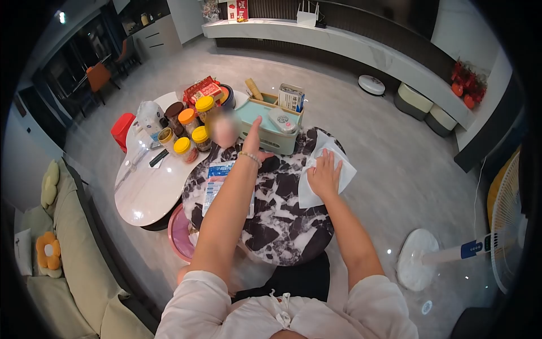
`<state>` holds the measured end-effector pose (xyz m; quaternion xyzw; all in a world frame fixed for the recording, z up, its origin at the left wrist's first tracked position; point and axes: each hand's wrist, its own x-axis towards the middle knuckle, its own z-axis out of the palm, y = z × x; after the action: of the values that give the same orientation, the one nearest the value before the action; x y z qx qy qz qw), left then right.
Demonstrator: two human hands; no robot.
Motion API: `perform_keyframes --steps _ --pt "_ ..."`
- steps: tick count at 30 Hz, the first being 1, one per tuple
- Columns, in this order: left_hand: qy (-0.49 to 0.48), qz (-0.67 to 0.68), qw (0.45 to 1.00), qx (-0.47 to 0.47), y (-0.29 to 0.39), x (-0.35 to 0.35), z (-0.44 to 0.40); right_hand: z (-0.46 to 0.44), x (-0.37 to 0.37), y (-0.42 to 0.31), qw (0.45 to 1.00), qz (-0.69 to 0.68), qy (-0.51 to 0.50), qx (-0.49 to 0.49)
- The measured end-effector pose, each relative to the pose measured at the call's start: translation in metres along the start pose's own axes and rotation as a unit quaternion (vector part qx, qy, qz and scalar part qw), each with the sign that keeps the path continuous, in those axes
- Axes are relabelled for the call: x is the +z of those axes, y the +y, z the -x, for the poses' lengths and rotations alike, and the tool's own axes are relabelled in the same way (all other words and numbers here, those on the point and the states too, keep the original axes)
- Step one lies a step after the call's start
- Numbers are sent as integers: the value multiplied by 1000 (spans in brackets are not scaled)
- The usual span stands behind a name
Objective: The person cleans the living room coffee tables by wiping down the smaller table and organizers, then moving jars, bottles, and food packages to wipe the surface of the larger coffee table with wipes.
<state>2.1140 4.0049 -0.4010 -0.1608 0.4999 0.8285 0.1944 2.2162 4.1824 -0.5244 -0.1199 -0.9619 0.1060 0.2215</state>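
Observation:
My left hand [257, 146], with a beaded bracelet at the wrist, has its fingers stretched out against the near side of a pale green storage box [274, 139]. A white boxed pack [291, 97] and a small rounded white item [282, 120] sit in or on the storage box. My right hand [324, 176] lies flat with spread fingers on a white cloth or wipe [309, 195], on the right side of the dark marbled round table [288, 220]. Under my left forearm is a blue and white packet [213, 183], partly covered.
On the adjoining white table [152, 195] stand several yellow-lidded jars [185, 149], a plastic bag [149, 117] and a black remote [158, 158]. A pink bin [179, 234] is below left. A fan [471, 248] stands at the right, a sofa [70, 243] at the left.

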Motion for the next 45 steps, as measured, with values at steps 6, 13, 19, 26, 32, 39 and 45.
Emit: perform_keyframes --steps 6,13,19,26,32,39,45 --pt "-11 -32 998 -44 -15 -11 -61 1 -1 1 1000 -8 -14 -16" --pt "-74 -116 990 20 77 23 12 -3 -5 -5 967 -75 -111 -216" --pt "-56 -200 977 42 161 9 66 -55 41 -79 907 -141 -153 -366" --pt "-64 -277 957 58 166 -50 99 -156 115 -133 938 -134 -98 -304" --pt "-47 -218 972 78 135 -59 102 -168 115 -129 980 -69 -75 -172" --pt "-51 -204 977 26 91 -36 70 -162 66 -36 984 -6 -170 -62" --pt "-60 -218 974 20 23 3 55 -121 21 37 978 -27 -120 171"
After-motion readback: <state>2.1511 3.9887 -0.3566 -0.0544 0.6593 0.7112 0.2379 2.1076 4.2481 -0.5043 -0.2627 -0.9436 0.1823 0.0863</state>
